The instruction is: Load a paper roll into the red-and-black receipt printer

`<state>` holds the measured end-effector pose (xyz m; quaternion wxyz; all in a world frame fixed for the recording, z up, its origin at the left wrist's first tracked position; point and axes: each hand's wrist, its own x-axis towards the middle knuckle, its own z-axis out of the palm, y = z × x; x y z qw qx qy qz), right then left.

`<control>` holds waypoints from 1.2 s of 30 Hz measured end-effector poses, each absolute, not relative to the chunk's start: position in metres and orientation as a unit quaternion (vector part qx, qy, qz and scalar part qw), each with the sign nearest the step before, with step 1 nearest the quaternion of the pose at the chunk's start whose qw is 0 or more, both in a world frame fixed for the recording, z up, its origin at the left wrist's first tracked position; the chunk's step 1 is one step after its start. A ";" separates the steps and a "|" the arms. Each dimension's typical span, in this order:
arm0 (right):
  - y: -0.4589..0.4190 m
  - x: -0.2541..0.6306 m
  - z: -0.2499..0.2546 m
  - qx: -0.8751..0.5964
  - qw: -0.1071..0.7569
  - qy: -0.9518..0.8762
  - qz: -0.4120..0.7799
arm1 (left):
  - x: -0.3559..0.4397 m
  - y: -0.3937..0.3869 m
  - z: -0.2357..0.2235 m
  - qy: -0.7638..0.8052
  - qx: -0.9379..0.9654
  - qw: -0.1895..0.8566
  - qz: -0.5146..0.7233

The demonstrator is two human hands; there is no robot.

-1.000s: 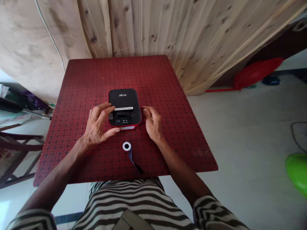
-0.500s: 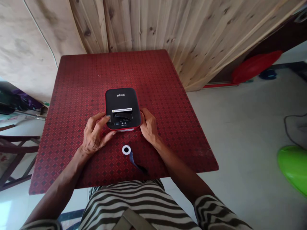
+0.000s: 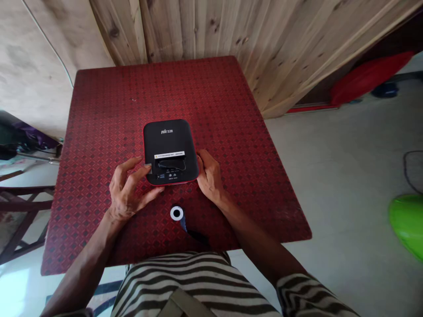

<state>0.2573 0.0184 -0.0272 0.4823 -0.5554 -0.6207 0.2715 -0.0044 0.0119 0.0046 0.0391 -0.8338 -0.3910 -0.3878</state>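
A black label or receipt printer [image 3: 170, 143] with a red edge rests on the table, white lettering at its top and a white sticker strip above a slot. My left hand [image 3: 127, 189] grips its near left corner, index finger on a small grey tab and thumb along the front edge. On the opposite side, my right hand [image 3: 209, 174] is closed around the right edge, some fingertips hidden by the printer. Just in front of the printer stands a small roll [image 3: 172, 214] with a white core, and its dark strip trails toward me.
The table [image 3: 109, 110] has a red patterned cover, with a wood-plank wall [image 3: 198, 31] behind it. A dark wooden chair [image 3: 26, 207] is at the left. On the floor to the right are a green object [image 3: 405, 224] and a red one [image 3: 366, 79].
My view has shifted slightly, and the printer appears a little larger and tilted. Both hands keep their hold at the printer's sides. The roll lies as before.
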 end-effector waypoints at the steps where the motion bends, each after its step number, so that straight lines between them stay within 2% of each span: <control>1: 0.018 0.257 -0.027 -0.554 0.485 -0.618 0.273 | -0.004 0.012 0.005 -0.392 -0.831 0.041 -0.392; 15: 0.018 0.259 -0.027 -0.563 0.486 -0.611 0.271 | 0.010 0.015 0.013 -0.401 -0.813 -0.020 -0.423; 19: 0.018 0.264 -0.001 -0.564 0.517 -0.620 0.177 | 0.011 0.015 0.008 -0.395 -0.813 -0.002 -0.427; 21: 0.023 0.265 0.019 -0.529 0.497 -0.677 0.122 | 0.011 0.014 0.005 -0.391 -0.815 -0.002 -0.427; 24: 0.041 0.258 0.051 -0.462 0.378 -0.796 0.101 | 0.011 0.013 0.001 -0.380 -0.815 -0.013 -0.437; 28: 0.072 0.232 0.080 -0.468 0.102 -0.871 0.111 | 0.011 0.011 -0.003 -0.377 -0.816 -0.020 -0.437; 30: 0.083 0.219 0.088 -0.478 -0.003 -0.871 0.112 | 0.010 0.011 -0.004 -0.376 -0.820 -0.022 -0.432; 33: 0.093 0.206 0.095 -0.482 -0.082 -0.865 0.109 | 0.010 0.010 -0.005 -0.374 -0.820 -0.026 -0.431; 36: 0.097 0.205 0.097 -0.464 -0.107 -0.873 0.107 | 0.011 0.009 -0.007 -0.381 -0.818 -0.027 -0.430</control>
